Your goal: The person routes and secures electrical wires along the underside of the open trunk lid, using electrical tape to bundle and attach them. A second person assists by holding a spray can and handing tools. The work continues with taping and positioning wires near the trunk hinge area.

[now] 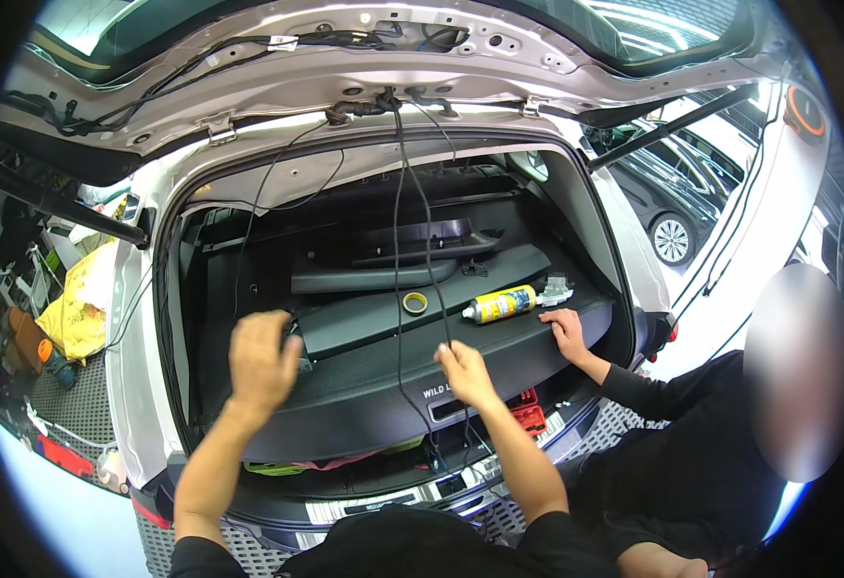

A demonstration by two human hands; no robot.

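My right hand (462, 374) pinches a thin black cable (430, 270) that hangs from the top of the tailgate opening. A second black cable (398, 250) hangs just left of it, apart from my fingers. My left hand (263, 361) is raised with nothing in it, its fingers loosely apart and a little blurred. Beneath it lies the left end of a long dark trim panel (422, 303) on the black cargo cover (364, 385). On that panel rest a yellow-rimmed tape roll (414, 313) and a yellow spray can (504, 304).
More dark trim pieces (374, 278) lie farther in. At the right, a co-worker in black (672, 462) rests a hand (564, 332) on the cover. Overhead is the raised tailgate (499, 72) with exposed wiring. A red case (530, 417) sits below the cover's front edge.
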